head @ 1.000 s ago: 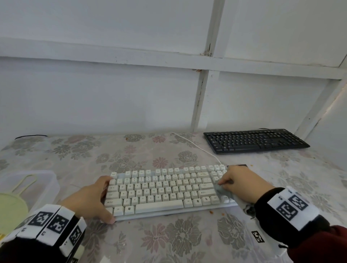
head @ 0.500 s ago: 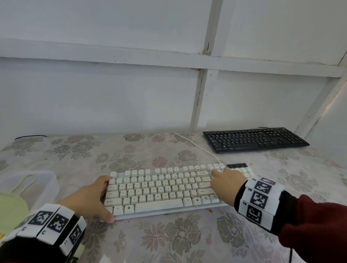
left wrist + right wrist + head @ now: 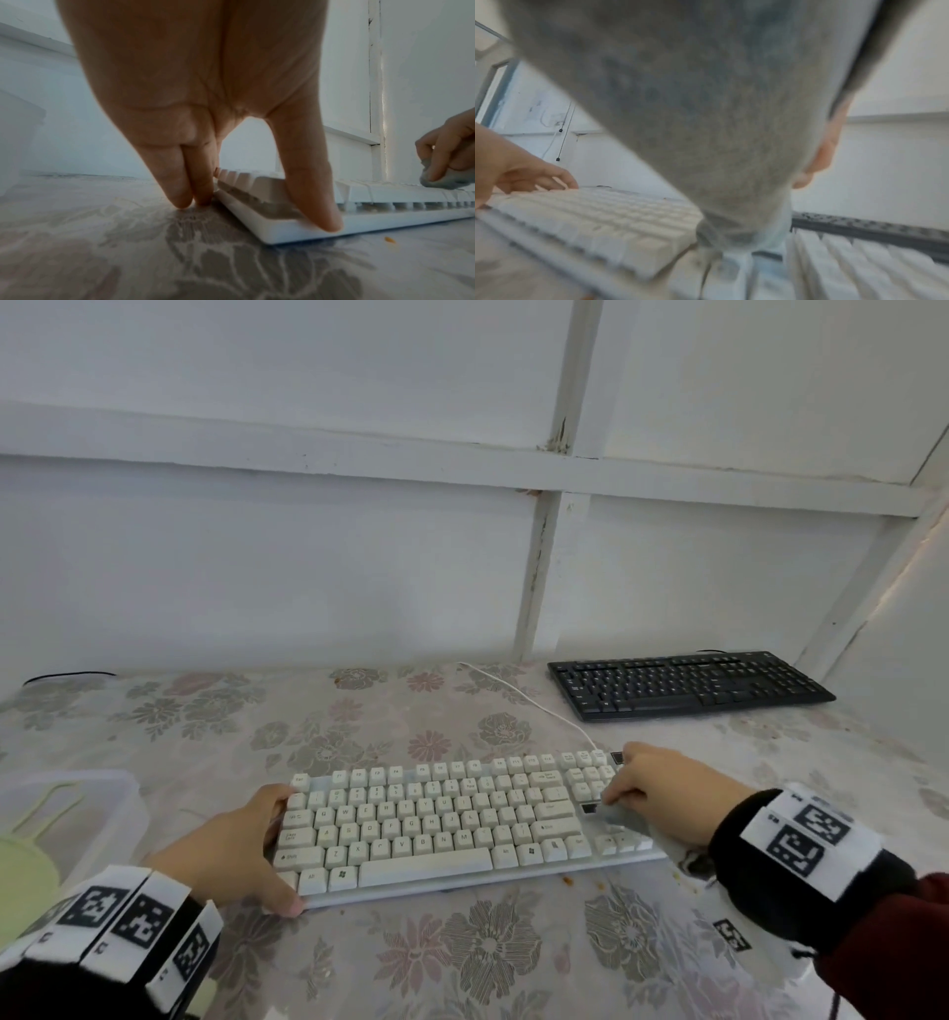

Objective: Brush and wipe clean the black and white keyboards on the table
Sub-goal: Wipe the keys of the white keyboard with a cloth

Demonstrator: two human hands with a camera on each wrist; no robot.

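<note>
The flat plastic keyboard with cream-white keys [image 3: 436, 819] sits on a pale base. The long slim black keyboard [image 3: 688, 684] has black keys. The desk [image 3: 462, 963] wears a pale cloth with grey and pink flowers. The soft rag [image 3: 439, 180] is grey. Both wristbands [image 3: 806, 834] are white with black square marks.

Blurred grey cloth [image 3: 680, 121] fills most of view over white keyboard [image 3: 590, 223], left hand [image 3: 518, 174] at its far end, black keyboard [image 3: 872, 227] behind.
</note>
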